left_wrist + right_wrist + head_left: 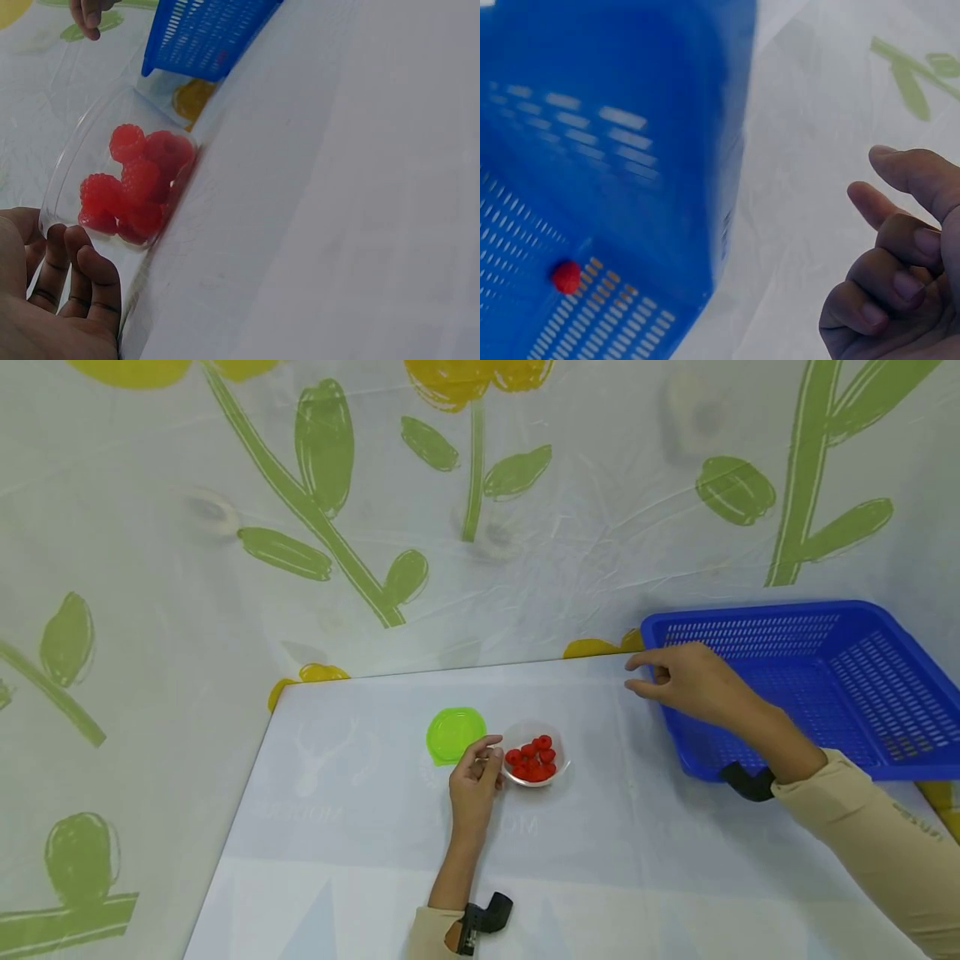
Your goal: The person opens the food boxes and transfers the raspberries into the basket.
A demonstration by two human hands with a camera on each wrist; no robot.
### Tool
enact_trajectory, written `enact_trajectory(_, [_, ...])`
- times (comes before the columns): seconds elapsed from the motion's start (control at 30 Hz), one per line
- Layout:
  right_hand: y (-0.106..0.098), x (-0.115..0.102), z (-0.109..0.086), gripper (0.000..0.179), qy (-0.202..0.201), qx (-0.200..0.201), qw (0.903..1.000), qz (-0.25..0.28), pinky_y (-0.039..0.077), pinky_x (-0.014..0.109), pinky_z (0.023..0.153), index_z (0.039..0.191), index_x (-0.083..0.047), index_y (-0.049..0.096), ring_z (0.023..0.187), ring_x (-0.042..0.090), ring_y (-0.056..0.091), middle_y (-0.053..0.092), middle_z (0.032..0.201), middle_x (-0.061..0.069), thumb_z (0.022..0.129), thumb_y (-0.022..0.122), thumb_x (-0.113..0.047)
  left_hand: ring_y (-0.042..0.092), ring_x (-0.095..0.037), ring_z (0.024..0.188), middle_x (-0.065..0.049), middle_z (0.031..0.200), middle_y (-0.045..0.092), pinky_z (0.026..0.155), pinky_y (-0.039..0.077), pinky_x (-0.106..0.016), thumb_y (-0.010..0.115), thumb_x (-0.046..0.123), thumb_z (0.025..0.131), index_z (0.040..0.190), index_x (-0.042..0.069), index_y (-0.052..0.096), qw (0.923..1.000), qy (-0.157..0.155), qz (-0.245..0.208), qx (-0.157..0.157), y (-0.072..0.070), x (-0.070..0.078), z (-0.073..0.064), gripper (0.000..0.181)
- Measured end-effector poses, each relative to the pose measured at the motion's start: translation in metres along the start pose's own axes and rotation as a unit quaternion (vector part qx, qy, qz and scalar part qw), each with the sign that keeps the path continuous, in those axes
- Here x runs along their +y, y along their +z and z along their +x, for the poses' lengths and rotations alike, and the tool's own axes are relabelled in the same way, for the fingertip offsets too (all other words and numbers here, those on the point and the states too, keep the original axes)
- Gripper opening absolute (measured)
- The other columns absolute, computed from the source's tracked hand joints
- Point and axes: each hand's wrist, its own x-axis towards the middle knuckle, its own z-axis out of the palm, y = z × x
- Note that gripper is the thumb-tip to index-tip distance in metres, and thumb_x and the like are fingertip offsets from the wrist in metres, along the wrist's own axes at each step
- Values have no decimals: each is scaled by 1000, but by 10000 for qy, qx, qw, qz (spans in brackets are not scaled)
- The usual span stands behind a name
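Note:
A clear plastic bowl (565, 768) holding several red raspberries (139, 180) stands on the table. My left hand (475, 789) is at the bowl's left side, its thumb and fingertips pinching the rim. In the left wrist view its other fingers curl just below that edge. Over the left rim of the blue basket (678, 752) hovers my right hand (693, 681), holding nothing. Its thumb and index finger stretch out apart, while the other fingers bend loosely, as the right wrist view shows. One red raspberry (566, 277) lies inside the basket, hidden in the head view.
Just left of the bowl lies a bright green lid (456, 735) on the white tabletop (360, 810). Behind the table hangs a white sheet (570, 543) printed with green leaves and yellow flowers. The slotted basket takes up the table's right end.

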Motion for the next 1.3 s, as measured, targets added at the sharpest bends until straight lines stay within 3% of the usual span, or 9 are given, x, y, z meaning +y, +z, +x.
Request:
enact_trajectory(0.2, [8,-10,0,24,-138,-39,9999,38,40,29,53,111,-7,75,62,16,46,50,68,-2,91,75,-21,54,-37,67,-10,89,60,59,51,-25,64,10,99,121,1,67,10000,-55,-43,25,0,0,1,24])
enact_trajectory(0.57, [27,-25,2,21,-397,-78,9990,186,35,26,49,108,-10,76,55,12,43,46,63,-5,89,76,-18,52,-41,67,-9,89,59,59,51,-28,64,9,99,121,2,67,10000,-32,-80,-6,1,1,0,23])
enact_trajectory(1.3, [71,-45,5,23,-418,-430,9978,279,35,25,51,111,-12,75,58,10,43,48,65,-7,90,75,-23,52,-44,68,-8,89,60,59,51,-29,63,9,99,120,2,68,10000,7,-80,-38,-1,0,1,23])
